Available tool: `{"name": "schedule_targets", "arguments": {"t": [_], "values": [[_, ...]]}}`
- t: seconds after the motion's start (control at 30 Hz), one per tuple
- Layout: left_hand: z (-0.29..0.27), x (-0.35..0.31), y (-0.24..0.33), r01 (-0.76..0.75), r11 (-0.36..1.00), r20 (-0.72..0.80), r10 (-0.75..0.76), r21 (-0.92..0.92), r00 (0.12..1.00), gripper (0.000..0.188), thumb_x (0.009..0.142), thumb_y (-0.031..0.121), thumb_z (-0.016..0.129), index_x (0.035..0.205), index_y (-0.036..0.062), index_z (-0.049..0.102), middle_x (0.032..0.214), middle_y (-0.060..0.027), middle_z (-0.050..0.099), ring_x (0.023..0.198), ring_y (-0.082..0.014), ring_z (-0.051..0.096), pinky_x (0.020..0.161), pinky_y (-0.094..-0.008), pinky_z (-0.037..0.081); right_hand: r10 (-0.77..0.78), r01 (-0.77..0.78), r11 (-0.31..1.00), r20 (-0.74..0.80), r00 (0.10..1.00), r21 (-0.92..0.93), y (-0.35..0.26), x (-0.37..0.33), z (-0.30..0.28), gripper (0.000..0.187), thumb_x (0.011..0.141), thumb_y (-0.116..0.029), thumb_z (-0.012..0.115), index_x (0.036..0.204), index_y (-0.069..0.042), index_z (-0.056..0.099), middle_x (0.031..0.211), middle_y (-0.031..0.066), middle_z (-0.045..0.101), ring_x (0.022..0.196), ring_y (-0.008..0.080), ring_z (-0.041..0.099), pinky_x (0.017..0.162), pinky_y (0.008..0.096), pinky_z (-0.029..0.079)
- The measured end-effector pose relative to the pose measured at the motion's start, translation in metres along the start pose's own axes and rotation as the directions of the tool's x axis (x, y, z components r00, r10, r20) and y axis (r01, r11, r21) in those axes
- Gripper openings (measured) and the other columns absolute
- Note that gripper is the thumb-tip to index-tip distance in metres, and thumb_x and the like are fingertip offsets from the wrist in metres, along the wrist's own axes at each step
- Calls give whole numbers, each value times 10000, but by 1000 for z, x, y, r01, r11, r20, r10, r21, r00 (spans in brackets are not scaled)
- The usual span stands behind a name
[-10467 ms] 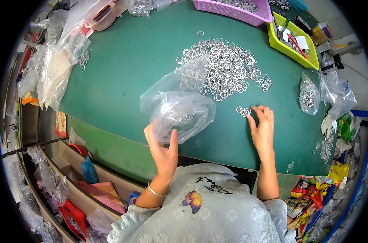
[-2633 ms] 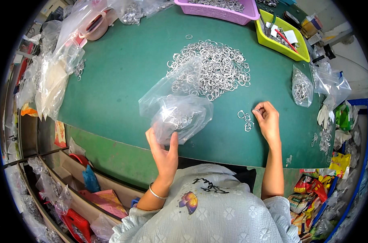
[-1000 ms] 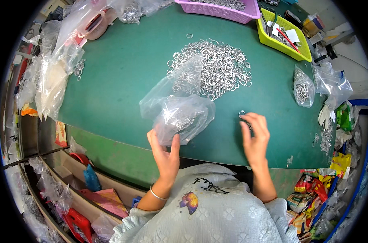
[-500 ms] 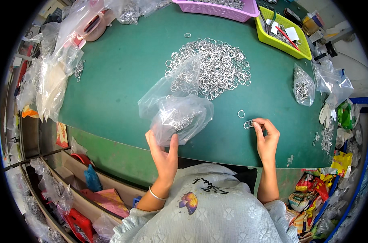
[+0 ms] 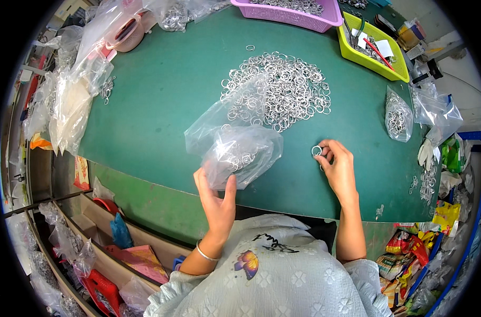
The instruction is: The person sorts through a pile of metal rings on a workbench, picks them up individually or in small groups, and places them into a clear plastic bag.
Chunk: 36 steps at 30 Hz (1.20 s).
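Observation:
My left hand [image 5: 217, 199] curls its fingers and thumb round the near side of a clear plastic bag [image 5: 269, 153]. Inside the bag lie several silver metal rings [image 5: 242, 160]. My right hand [image 5: 337, 165] pinches a silver ring [image 5: 316, 150] between thumb and fingers, low over the green table. Part of another ring shows just under those fingertips; whether it is held is hard to see. Beyond the bag spreads a big heap of the same rings [image 5: 298, 87], partly covered by the bag's loose open end. A single ring [image 5: 250, 48] lies apart behind the heap.
Along the far edge of the green table [image 5: 150, 105] stand a purple basket [image 5: 293, 18] and a yellow-green basket [image 5: 375, 62] holding pliers. A filled plastic bag [image 5: 398, 116] lies at the right. Plastic bags [image 5: 71, 105] and a pink bowl [image 5: 126, 39] line the left side.
My right hand has moved a little up and left, and its fingertips now close on the ring that lay alone there. My left hand stays at the bag.

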<state>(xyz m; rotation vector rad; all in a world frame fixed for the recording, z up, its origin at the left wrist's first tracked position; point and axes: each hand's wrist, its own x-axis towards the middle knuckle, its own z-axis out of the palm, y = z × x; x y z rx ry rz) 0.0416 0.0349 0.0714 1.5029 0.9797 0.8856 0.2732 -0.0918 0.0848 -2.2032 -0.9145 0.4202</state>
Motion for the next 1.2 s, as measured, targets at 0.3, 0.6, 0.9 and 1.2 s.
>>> {"name": "schedule_targets", "arguments": {"t": [0.3, 0.6, 0.9, 1.2], "values": [[3, 1, 1, -17, 1000, 3, 17, 12, 1000, 512, 844, 12, 648, 1296, -35, 413, 1206, -120, 405, 1128, -225, 452, 970, -323, 379, -79, 41, 730, 24, 997, 682, -69, -28, 39, 264, 778, 79, 688, 1023, 5, 626, 844, 46, 647, 780, 83, 608, 678, 220, 493], [1, 1, -2, -48, 998, -18, 49, 48, 999, 488, 879, 6, 621, 1311, -38, 399, 1199, -93, 455, 1097, -174, 491, 931, -288, 407, -615, 624, 777, -109, 781, 86, -68, -23, 44, 231, 769, -9, 674, 992, 33, 630, 946, 137, 596, 898, 303, 595, 728, 366, 510], [3, 2, -1, -73, 995, 0, 73, 66, 997, 504, 890, -1, 611, 1338, -46, 382, 1228, -78, 449, 1104, -157, 498, 928, -274, 410, -147, 93, 958, -184, 972, -272, 10, -41, -1, 275, 722, 21, 729, 960, 33, 594, 948, 146, 562, 846, 306, 559, 743, 374, 466], [2, 1, 3, -9, 1000, -5, 9, -1, 1000, 511, 853, 12, 652, 1298, -38, 406, 1225, -117, 396, 1149, -228, 451, 971, -319, 386, 47, -47, 941, 7, 999, 335, -9, -34, 8, 124, 808, -1, 717, 884, -49, 632, 798, 27, 617, 646, 168, 556, 610, 248, 468]]}}
